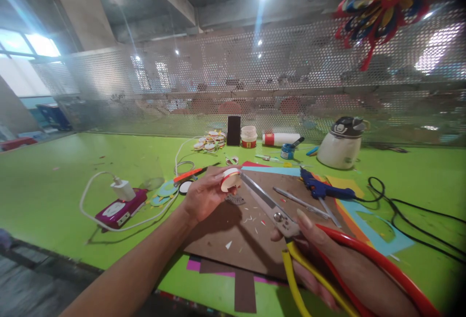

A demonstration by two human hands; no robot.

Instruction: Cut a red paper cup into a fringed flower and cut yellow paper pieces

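Note:
My left hand (204, 193) pinches a small round paper piece (230, 181), cream with a red and white rim, above the brown board (214, 244). In my right hand (309, 244) is a pair of scissors (278, 217) with one red and one yellow handle. The blades point up and left, their tips touching or very near the paper piece's right edge. Whether the blades have paper between them I cannot tell. White and red paper scraps (228, 245) lie on the board beneath.
A blue glue gun (322, 188) and a silver pen (302, 200) lie right of the hands; coloured paper (389, 241) sits beyond. On the left is a purple power strip (122, 208) with a white cable. Behind stand a phone (233, 131), a paint jar (287, 151) and a kettle (340, 144).

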